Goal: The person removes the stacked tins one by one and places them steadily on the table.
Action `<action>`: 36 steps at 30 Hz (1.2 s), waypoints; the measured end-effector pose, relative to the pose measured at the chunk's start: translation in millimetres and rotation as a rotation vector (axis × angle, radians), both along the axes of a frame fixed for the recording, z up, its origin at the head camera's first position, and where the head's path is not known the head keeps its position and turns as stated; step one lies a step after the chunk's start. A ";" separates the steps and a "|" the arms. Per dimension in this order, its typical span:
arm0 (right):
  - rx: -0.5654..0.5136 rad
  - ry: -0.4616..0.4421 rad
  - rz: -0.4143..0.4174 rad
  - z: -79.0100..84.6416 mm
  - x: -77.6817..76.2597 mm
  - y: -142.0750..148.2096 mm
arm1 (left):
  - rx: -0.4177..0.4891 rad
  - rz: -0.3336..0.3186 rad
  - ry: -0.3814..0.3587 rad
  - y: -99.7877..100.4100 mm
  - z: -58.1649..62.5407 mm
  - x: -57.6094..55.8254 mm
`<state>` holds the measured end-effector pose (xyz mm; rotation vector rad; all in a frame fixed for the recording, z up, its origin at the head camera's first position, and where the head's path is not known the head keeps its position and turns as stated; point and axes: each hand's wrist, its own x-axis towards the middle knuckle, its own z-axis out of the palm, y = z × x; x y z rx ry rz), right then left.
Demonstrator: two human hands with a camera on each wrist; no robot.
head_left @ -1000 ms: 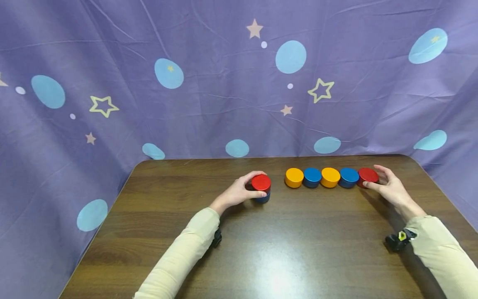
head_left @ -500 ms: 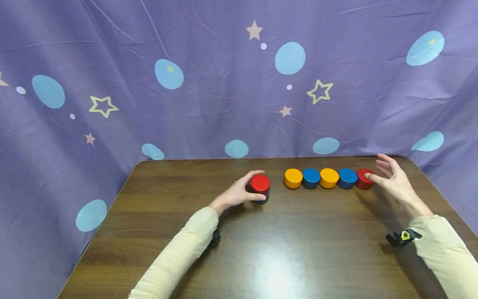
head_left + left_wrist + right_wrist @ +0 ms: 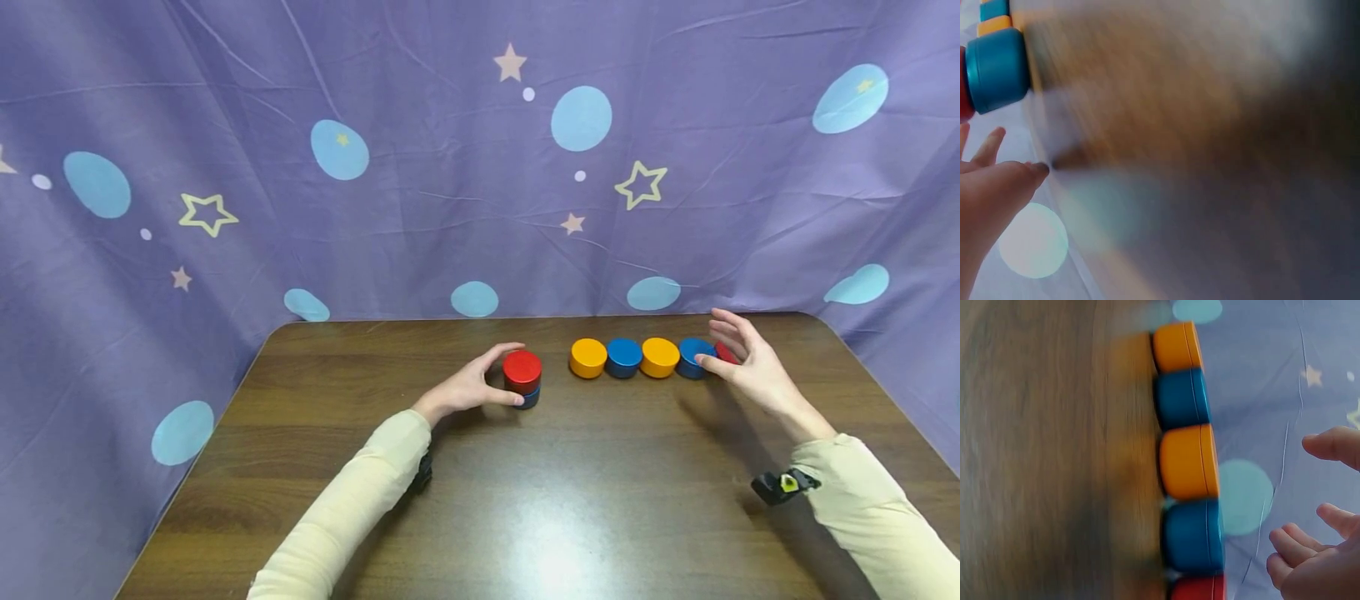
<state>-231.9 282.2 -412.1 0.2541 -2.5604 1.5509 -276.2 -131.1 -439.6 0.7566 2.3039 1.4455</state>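
A red round tin (image 3: 522, 368) sits on top of a blue round tin (image 3: 530, 400), forming a stack of two left of the row. My left hand (image 3: 472, 387) is spread beside this stack; the left wrist view shows its fingers apart from the blue tin (image 3: 999, 72). In the head view my right hand (image 3: 756, 371) hovers over the right end of the row, thumb in front of a blue tin (image 3: 692, 353) and partly hiding a red tin (image 3: 726, 352). The right wrist view has its fingers (image 3: 1297, 550) loosely spread, holding nothing.
The row continues leftward with an orange tin (image 3: 660, 358), another blue tin (image 3: 623, 358) and another orange tin (image 3: 588, 358), side by side near the back edge of the wooden table (image 3: 360, 367). Behind it hangs a purple curtain (image 3: 420, 167).
My right hand has let go of the red end tin, lifted, and moved left over the blue one. My left hand has loosened and drawn slightly left from the stack.
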 end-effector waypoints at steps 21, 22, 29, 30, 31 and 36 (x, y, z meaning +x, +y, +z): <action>-0.058 0.092 0.255 -14.6 9.6 -75.7 | -0.135 0.081 -0.156 -0.9 -9.8 -4.5; -0.062 0.085 0.261 -15.0 9.6 -78.0 | -0.139 0.082 -0.157 -0.2 -9.4 -3.9; -0.090 0.079 0.293 -20.4 8.3 -95.1 | -0.144 0.078 -0.162 3.2 -7.4 -1.0; -0.097 0.080 0.297 -21.3 8.2 -98.0 | -0.143 0.081 -0.165 3.1 -7.7 -1.1; -0.103 0.083 0.302 -22.1 7.9 -100.8 | -0.141 0.085 -0.165 3.1 -8.1 -1.4; -0.143 0.066 0.325 -25.1 6.2 -117.3 | -0.135 0.096 -0.162 2.3 -11.2 -2.8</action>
